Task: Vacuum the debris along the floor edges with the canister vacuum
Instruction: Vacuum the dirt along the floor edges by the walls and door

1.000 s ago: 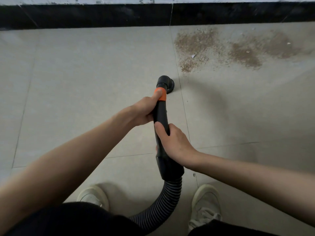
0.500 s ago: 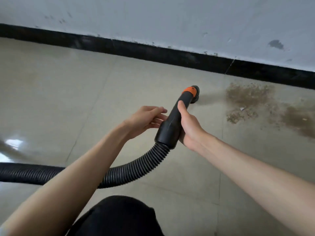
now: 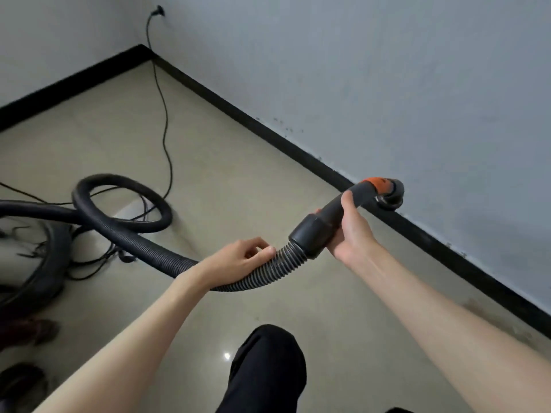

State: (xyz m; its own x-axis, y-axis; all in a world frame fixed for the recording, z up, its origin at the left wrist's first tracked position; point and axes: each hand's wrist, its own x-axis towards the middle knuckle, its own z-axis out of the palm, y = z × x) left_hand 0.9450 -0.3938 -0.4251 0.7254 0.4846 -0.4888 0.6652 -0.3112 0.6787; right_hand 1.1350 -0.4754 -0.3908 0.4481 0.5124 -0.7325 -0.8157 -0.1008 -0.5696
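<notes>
- Beyond the right hand (image 3: 347,231), which grips the vacuum handle (image 3: 334,216), its orange-tipped nozzle (image 3: 387,192) sits raised.
- Left hand (image 3: 238,259) rests loosely curled on the ribbed hose (image 3: 149,245), beside the handle.

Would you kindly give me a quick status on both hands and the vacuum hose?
Right hand grips hose handle, nozzle raised off floor. Left hand on ribbed hose, fingers loosely curled. Hose loop and power cord lie on floor behind.
</notes>
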